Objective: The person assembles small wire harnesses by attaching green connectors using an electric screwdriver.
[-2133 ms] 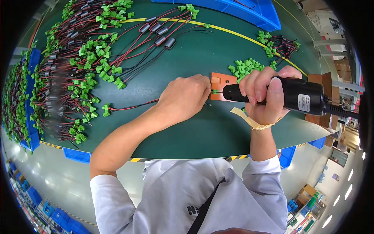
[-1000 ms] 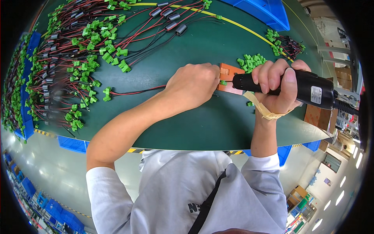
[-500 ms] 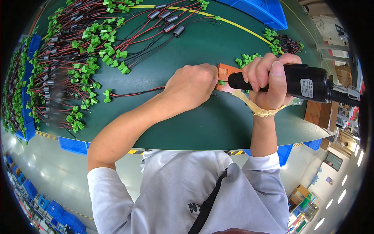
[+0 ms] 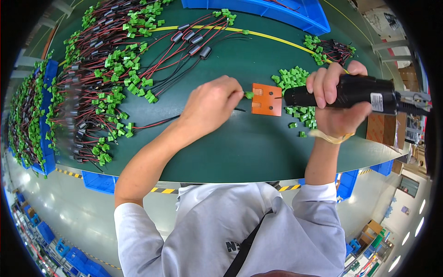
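Observation:
My left hand (image 4: 208, 105) pinches a small green terminal connector (image 4: 249, 95) at its fingertips. Red and black wires (image 4: 157, 123) trail from beneath that hand leftward to other green connectors. Just right of the pinched connector lies an orange fixture block (image 4: 266, 110) with pale recesses and two dark holes. Wrapped round a black electric screwdriver (image 4: 360, 92) is my right hand (image 4: 336, 121), a yellowish band at its wrist. The screwdriver lies sideways, its thin bit over the fixture's right edge, apart from the connector.
Loose green connectors (image 4: 293, 77) are heaped beyond and below the screwdriver. Many wired connectors with black cylinders (image 4: 205, 52) cover the table's left side and back. Blue bins (image 4: 295, 17) stand at the far edge and the left. A cable runs from the screwdriver to the right.
My left hand has drawn the green connector leftward, off the orange fixture. My right hand has moved the screwdriver right and away, uncovering the fixture and more loose connectors.

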Demonstrator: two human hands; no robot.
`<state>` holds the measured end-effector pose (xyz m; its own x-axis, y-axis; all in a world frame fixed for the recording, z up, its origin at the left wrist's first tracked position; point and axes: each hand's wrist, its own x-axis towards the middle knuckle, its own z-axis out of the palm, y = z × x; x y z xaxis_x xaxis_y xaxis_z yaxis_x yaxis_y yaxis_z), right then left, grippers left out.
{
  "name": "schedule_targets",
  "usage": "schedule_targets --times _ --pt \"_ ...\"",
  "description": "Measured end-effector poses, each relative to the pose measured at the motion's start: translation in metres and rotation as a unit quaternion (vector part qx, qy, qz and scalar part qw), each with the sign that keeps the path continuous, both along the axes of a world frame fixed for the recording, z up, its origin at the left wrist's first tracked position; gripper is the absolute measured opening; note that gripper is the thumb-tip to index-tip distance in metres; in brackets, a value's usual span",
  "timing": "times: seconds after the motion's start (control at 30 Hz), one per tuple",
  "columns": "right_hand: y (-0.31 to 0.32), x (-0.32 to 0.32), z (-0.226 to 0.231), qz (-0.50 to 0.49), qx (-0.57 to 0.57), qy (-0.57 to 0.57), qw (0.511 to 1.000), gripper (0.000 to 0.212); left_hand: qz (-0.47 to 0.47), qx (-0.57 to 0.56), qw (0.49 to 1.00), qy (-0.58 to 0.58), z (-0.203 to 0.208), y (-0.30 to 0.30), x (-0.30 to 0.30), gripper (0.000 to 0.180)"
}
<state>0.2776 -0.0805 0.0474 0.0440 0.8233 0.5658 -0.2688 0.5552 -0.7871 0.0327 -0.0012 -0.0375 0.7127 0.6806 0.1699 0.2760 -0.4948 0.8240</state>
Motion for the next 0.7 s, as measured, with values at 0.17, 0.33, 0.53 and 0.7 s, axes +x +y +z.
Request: schedule_targets --times 0.17,0.33,0.53,0.7 --pt "0.022 0.03 0.009 0.168 -0.061 0.07 0.981 0.109 0.052 0.165 0.985 0.01 0.001 0.017 -0.006 0.007" --pt "0.045 0.046 0.012 0.085 -0.147 -0.197 0.965 0.042 0.049 0.201 0.978 0.039 -0.001 0.016 -0.003 0.008" --pt "0.076 0.005 -0.027 0.083 -0.143 -0.547 0.821 0.035 0.063 0.154 0.986 0.011 -0.001 0.011 -0.004 0.007" --pt "0.076 -0.008 -0.05 0.092 -0.144 -0.544 0.821 0.03 0.065 0.021 0.996 -0.05 -0.001 0.013 -0.006 0.009"
